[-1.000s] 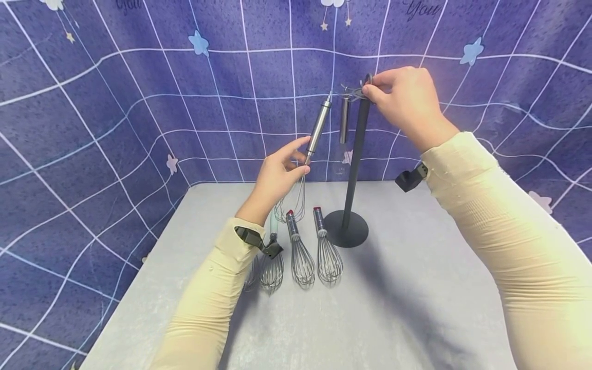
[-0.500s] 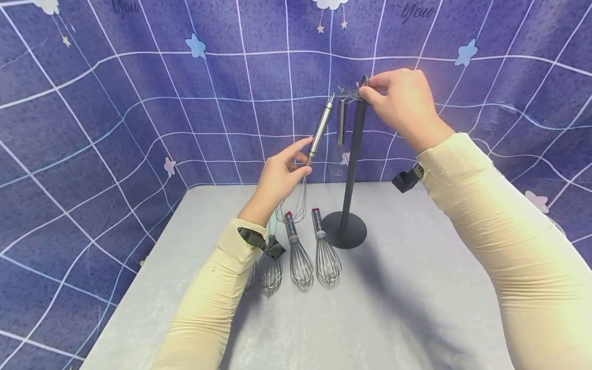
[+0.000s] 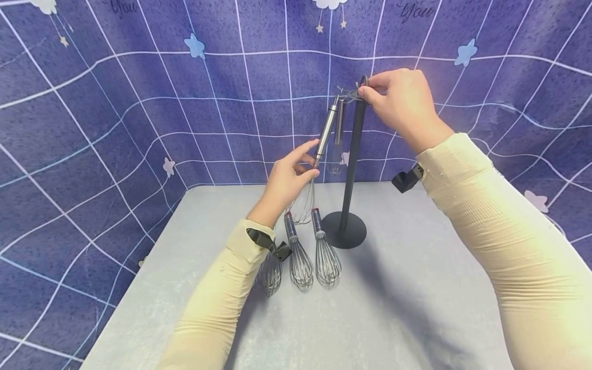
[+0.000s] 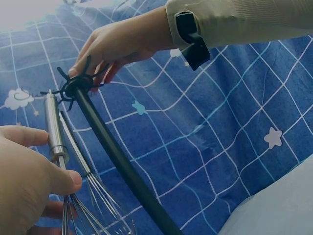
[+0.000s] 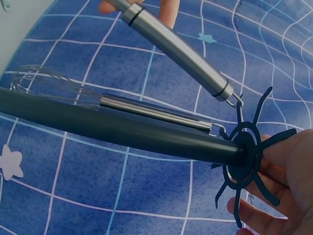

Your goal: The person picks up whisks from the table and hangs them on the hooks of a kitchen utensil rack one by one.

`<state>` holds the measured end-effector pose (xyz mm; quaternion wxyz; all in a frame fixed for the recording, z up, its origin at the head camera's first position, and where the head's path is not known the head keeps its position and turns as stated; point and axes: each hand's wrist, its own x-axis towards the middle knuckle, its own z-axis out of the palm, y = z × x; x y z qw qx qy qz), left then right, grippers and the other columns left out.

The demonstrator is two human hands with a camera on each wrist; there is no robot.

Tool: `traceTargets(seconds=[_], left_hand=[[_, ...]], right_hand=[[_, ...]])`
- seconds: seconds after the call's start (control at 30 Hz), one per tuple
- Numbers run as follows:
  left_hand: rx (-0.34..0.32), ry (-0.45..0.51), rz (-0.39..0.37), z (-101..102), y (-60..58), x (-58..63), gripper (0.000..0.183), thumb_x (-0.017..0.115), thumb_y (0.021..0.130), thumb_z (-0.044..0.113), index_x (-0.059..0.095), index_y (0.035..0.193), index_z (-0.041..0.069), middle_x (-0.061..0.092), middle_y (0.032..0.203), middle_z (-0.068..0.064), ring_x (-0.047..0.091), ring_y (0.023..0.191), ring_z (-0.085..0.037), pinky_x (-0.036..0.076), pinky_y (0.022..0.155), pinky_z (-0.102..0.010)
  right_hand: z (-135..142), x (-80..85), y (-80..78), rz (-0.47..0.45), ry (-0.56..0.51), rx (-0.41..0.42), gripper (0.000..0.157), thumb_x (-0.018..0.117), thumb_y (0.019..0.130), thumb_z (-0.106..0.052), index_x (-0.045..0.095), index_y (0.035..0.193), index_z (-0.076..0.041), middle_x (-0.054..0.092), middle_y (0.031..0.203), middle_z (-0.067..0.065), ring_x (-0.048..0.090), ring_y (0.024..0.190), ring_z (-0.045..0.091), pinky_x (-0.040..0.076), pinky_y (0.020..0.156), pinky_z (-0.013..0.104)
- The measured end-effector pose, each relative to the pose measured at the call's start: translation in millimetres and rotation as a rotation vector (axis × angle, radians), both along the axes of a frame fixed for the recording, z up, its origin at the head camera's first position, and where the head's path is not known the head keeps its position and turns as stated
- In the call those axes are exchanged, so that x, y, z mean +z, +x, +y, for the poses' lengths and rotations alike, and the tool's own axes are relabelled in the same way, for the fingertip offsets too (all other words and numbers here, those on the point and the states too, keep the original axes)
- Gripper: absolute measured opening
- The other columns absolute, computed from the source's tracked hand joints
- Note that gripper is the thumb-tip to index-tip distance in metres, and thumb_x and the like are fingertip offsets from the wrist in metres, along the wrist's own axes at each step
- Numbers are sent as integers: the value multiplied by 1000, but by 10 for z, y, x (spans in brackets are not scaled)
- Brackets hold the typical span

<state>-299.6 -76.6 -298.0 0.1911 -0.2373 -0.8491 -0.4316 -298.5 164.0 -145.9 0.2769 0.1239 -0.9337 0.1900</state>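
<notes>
Starting from nine o'clock in the head view, I am following the curtain (image 3: 104,169) down to the left edge of the table (image 3: 314,329), which is slanting toward eight; pale surface is stretching from that edge to the left sleeve (image 3: 213,303). Between six and seven, the sleeve and its wrist camera (image 3: 283,252) are hiding the handle of the first table whisk (image 3: 270,272), so I am making out only wires. A red-ended whisk (image 3: 293,239) is lying at six, and a second red-ended whisk (image 3: 320,235) at five, just beside it. Near the centre, the left hand (image 3: 291,180) is holding the lifted whisk (image 3: 326,131), thumb and fingers clamped about its neck. It is leaning toward one o'clock, its loop meeting a hook of the black stand (image 3: 353,164); whether it is seated, I cannot tell. Just beside it, the hanging whisk (image 5: 146,112) is dangling from another hook, its wires fading into the curtain. The stand's base (image 3: 344,231) is resting at four, pale surface showing behind it. At two, the right hand (image 3: 404,103) is pinching the hook ring (image 5: 243,152), thumb and forefinger clamped on it, partly covering it. The right sleeve (image 3: 504,231) is running toward four, hiding the table's right side.
</notes>
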Motion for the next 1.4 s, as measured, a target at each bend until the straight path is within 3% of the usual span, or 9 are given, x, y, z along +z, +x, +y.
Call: traceTargets(seconds=[0.37, 0.7, 0.93, 1.13, 1.27, 1.4], left_hand=[[-60, 76, 40, 132, -91, -91, 75, 81, 87, 10, 47, 150, 32, 69, 109, 3, 68, 85, -12, 57, 83, -35], [-115, 158, -30, 248, -123, -268, 72, 79, 88, 8, 46, 150, 25, 71, 113, 0, 69, 91, -15, 58, 77, -34], [-117, 158, -64, 321, -147, -437, 71, 79, 88, 7, 45, 150, 21, 69, 117, -2, 66, 101, -19, 57, 91, -32], [-90, 158, -115, 348, -150, -545, 73, 79, 88, 9, 45, 150, 23, 67, 126, 0, 63, 111, -19, 54, 97, -36], [-81, 156, -116, 323, -132, -583, 75, 79, 88, 9, 42, 152, 21, 64, 132, -3, 62, 116, -22, 50, 103, -40], [-87, 170, -121, 252, -105, -597, 77, 79, 87, 8, 40, 152, 20, 60, 136, -3, 58, 123, -28, 45, 108, -47]], right_hand=[[1, 33, -3, 7, -21, -1, 37, 59, 101, -40, 74, 124, -15, 70, 124, 7, 62, 122, 34, 46, 102, 49], [16, 17, -16, 7, -17, 7, 39, 59, 102, -41, 74, 124, -13, 71, 124, 8, 63, 119, 35, 46, 100, 50], [7, -9, -3, 7, -23, 11, 38, 60, 102, -40, 74, 123, -13, 71, 123, 8, 63, 119, 34, 47, 100, 49], [9, -15, -2, 9, -36, 22, 38, 61, 101, -39, 74, 121, -11, 72, 122, 9, 63, 120, 34, 46, 101, 50], [12, -10, 9, -37, -94, 26, 40, 62, 100, -39, 67, 123, -6, 72, 123, 8, 59, 123, 35, 42, 105, 48], [18, 6, 16, -119, -171, 35, 49, 61, 100, -40, 52, 140, -12, 68, 132, 5, 54, 130, 30, 38, 110, 44]])
